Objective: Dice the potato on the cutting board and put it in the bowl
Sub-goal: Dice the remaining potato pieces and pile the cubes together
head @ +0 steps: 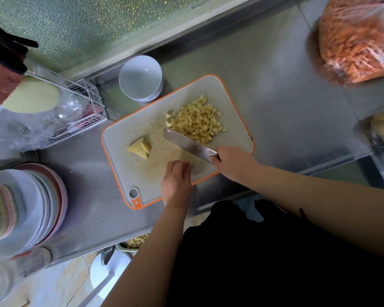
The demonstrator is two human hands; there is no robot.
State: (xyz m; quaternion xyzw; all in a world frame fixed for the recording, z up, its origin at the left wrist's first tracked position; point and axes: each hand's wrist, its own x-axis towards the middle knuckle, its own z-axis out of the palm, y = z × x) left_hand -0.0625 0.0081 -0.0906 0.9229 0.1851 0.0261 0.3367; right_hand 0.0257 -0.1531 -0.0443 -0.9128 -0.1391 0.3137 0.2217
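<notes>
Potato dice [197, 120] lie heaped toward the far right corner of the cutting board [129, 173], with a few uncut slices [141, 148] near its left edge. We judge the cubes light, wet and slippery, best scooped on the blade. Our right hand [233, 163] grips the knife [186, 144]; our left hand [176, 181] rests curled on the board, fingers [182, 166] pressed together, holding nothing. The white bowl [140, 77] waits beyond the board's far edge.
</notes>
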